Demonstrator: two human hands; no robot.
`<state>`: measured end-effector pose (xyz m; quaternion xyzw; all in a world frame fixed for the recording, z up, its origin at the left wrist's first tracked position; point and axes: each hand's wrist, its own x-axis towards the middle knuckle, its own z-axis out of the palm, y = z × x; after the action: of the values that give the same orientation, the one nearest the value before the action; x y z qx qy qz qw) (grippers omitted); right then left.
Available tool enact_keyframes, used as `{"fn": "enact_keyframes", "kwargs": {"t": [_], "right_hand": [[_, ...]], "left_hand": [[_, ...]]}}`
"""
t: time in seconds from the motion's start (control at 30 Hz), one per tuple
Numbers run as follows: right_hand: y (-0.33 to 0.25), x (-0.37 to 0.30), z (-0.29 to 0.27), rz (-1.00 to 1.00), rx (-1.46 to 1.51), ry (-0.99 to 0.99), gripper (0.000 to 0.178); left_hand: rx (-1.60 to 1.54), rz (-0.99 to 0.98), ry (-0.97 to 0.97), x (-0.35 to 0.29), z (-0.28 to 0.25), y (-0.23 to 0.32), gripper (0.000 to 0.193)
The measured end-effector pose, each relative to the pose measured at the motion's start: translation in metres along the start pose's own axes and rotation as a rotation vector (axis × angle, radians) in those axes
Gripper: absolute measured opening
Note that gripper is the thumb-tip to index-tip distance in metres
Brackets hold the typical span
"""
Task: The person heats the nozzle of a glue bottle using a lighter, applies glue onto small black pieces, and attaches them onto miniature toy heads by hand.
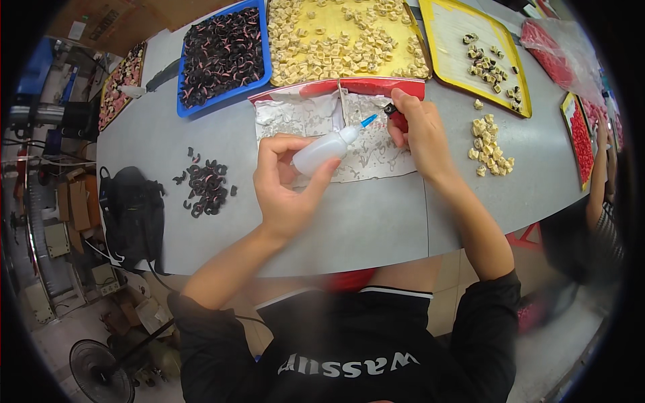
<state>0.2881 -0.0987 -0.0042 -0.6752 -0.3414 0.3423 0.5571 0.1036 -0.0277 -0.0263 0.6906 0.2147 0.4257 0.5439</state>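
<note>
Head-worn fisheye view — close above, facing down onto the grey table point(376, 228).

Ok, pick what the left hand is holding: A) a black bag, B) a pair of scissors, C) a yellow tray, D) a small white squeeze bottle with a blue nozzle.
D: the left hand grips a small white squeeze bottle, its blue nozzle aimed at the small red-and-black piece pinched in the right hand.

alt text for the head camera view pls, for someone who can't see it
Seen from above, the left hand holds a small squeeze bottle, its blue tip aimed at a small red and black part pinched in the right hand. They work over a stained sheet on a grey table, with a blue tray and yellow trays of small pieces behind.
</note>
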Motion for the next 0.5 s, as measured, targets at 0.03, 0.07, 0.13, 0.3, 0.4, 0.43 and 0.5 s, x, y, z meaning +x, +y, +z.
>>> {"fn": "enact_keyframes", "kwargs": {"t": [0.03, 0.07, 0.13, 0.3, 0.4, 0.43, 0.5], "right_hand": [[-0.0001, 0.0001, -0.0003, 0.001, -0.001, -0.001, 0.054], [-0.0003, 0.0000, -0.0009, 0.005, -0.008, 0.000, 0.054], [-0.0008, 0.0002, -0.0009, 0.009, -0.015, 0.001, 0.054], [-0.0001, 0.0014, -0.0004, 0.028, 0.025, 0.053, 0.056], [-0.0055, -0.0009, -0.0001, 0.023, 0.011, 0.034, 0.056], [-0.0049, -0.0009, -0.0005, 0.023, 0.011, 0.033, 0.056], [-0.0034, -0.0009, -0.0012, 0.010, -0.014, 0.019, 0.057]], "left_hand": [[-0.001, -0.001, 0.001, 0.0001, 0.0003, -0.0003, 0.037], [-0.006, -0.007, 0.002, 0.0001, 0.0005, -0.0005, 0.037], [-0.011, -0.014, 0.004, 0.0002, 0.0010, -0.0004, 0.037], [-0.006, -0.008, 0.013, 0.0001, 0.0012, -0.0004, 0.037], [-0.003, -0.001, 0.013, 0.0001, 0.0010, 0.0007, 0.037], [-0.003, -0.002, 0.014, 0.0001, 0.0011, 0.0006, 0.037], [-0.010, 0.005, 0.010, -0.0001, 0.0009, 0.0005, 0.037]]}}
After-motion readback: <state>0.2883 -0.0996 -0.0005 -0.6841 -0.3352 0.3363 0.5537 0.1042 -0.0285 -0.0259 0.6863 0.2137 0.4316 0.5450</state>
